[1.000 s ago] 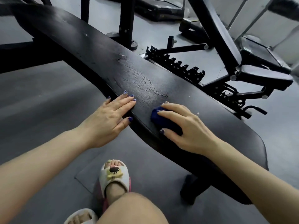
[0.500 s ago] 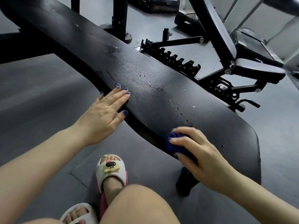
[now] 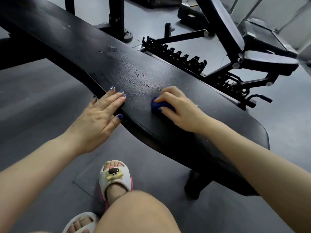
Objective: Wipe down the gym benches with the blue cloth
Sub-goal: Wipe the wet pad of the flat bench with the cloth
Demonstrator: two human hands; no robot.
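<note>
A long black padded gym bench [image 3: 87,52] runs from the upper left to the lower right, its surface cracked and worn near the middle. My right hand [image 3: 178,108] grips a bunched blue cloth [image 3: 158,105] and presses it on the bench top near the front edge. Only a small part of the cloth shows under the fingers. My left hand [image 3: 101,118] rests flat on the bench's near edge, fingers straight, a short way left of the cloth.
A second black adjustable bench [image 3: 262,59] with a notched steel rail [image 3: 176,54] stands behind, at the upper right. Black rack uprights [image 3: 116,15] rise at the back. My knee [image 3: 134,214] and slippered feet [image 3: 116,177] are on the grey floor below the bench.
My right hand has slid the cloth from the bench's near edge back up and left onto the middle of the pad. My left hand has stayed where it was.
</note>
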